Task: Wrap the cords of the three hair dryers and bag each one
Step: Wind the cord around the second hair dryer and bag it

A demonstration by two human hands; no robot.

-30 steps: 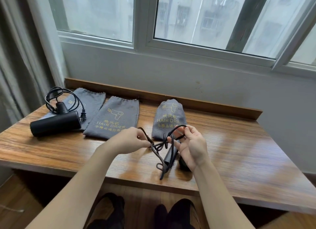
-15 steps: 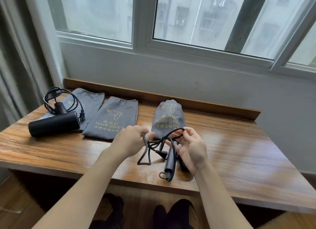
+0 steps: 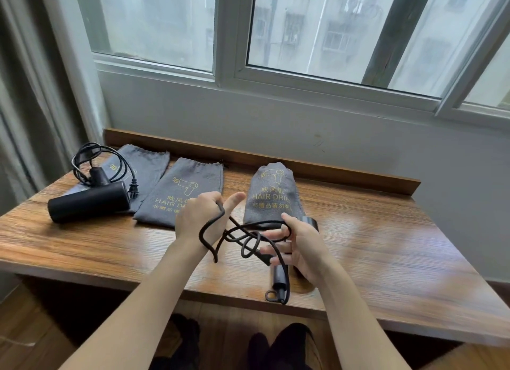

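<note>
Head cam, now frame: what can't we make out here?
- Held dryer: body mostly behind the right hand.
- Middle bag: lower print covered by the left hand.
- Full bag: contents hidden by cloth.
- Left bag: partly under the other dryer.

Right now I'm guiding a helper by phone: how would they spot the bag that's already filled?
Find the wooden table under the window; three grey bags lie along its back edge. Take the rightmost, the filled bag, just beyond the right hand. It alone bulges, rounded on top; the other two lie flat.
</note>
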